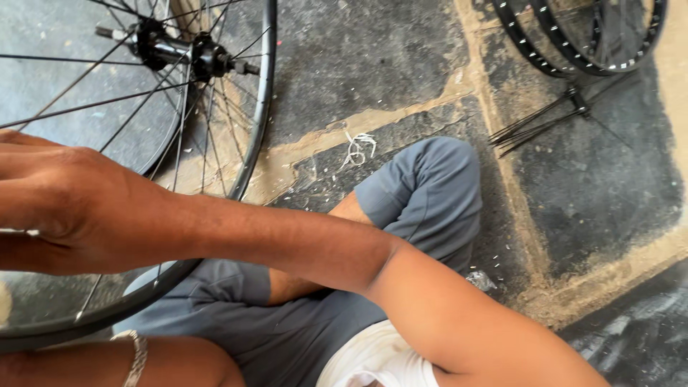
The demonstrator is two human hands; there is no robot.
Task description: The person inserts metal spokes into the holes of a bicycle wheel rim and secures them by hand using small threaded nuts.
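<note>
Bicycle wheel (252,107) stands upright just past the right hand (64,204), whose flat fingers point left across its spokes (86,107). Only the left wrist shows, so that hand's grip stays hidden.

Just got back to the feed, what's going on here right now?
A person sits on the stone floor with a spoked bicycle wheel in front of their knees. The right hand reaches across to the wheel's rim on the left; its fingers run out of frame. Only the left forearm with a bracelet shows. More rims and loose spokes lie nearby.
</note>
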